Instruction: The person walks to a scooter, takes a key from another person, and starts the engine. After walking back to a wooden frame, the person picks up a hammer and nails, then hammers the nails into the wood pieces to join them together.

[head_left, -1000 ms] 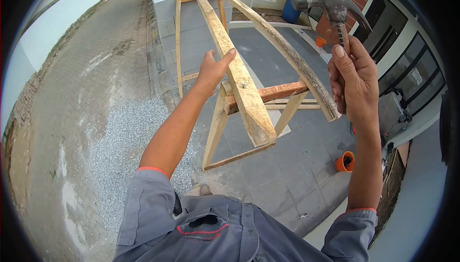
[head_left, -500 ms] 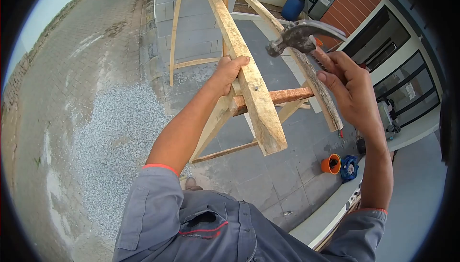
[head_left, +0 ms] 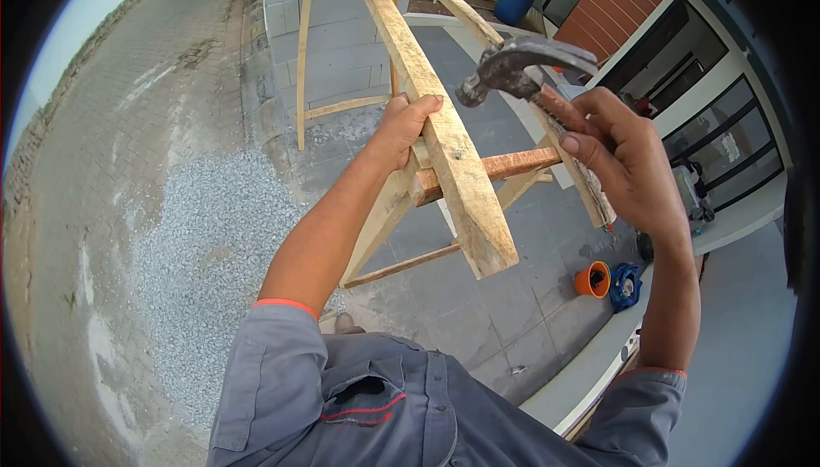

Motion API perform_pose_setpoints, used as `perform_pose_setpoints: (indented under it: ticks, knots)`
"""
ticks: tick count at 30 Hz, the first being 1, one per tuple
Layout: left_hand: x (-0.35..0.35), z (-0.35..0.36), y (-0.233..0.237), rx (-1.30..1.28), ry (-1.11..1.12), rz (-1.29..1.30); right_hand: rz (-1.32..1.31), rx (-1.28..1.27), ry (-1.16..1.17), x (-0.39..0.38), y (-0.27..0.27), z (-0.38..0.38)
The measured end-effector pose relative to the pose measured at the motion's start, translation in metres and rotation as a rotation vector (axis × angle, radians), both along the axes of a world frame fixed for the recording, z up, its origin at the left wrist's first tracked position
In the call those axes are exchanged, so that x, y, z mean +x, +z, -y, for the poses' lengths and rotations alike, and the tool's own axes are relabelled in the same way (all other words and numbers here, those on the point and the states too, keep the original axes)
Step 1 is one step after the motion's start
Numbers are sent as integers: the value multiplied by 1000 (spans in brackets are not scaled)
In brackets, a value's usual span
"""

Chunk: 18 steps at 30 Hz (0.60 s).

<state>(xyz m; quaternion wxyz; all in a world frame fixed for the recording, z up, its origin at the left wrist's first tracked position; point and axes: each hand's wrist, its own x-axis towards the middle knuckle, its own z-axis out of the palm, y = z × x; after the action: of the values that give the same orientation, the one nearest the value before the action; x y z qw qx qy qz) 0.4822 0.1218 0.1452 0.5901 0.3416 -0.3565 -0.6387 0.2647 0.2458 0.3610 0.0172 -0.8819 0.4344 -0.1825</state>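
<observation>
My left hand (head_left: 403, 128) grips the edge of a long pale wooden beam (head_left: 438, 132), its thumb lying over the top face. A nail (head_left: 459, 154) shows in that face, closer to the beam's near end than my hand. Under the beam runs a reddish wooden crosspiece (head_left: 523, 162). My right hand (head_left: 625, 153) is closed round the handle of a claw hammer (head_left: 512, 67), which is held up right of the beam, its striking face toward the beam and apart from it. A second, rougher beam (head_left: 589, 191) passes behind the hammer and my right hand.
A grey block wall (head_left: 329, 32) stands behind the wooden frame. On the left is a gravel heap (head_left: 213, 271) beside a paved road (head_left: 145, 117). An orange bucket (head_left: 591, 279) and a blue bag (head_left: 626, 286) sit on the tiles at right. A blue barrel (head_left: 515, 1) is farther back.
The hammer in my right hand has shifted slightly left in view, its head nearer the beam. My left hand keeps its hold on the beam. The view has tilted a little.
</observation>
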Motion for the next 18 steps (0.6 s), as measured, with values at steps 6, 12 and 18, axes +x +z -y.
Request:
perform_pose_setpoints:
  ticks: [6,12,18]
  knots:
    - [0,3,-8,-7,-5,-7,717,-325,61,-16,34,18]
    - [-1,11,-4,-41,-11,11,-344,-41,18,-21,-39,10]
    - [1,3,-4,-13,6,17,716,-438,29,-23,66,4]
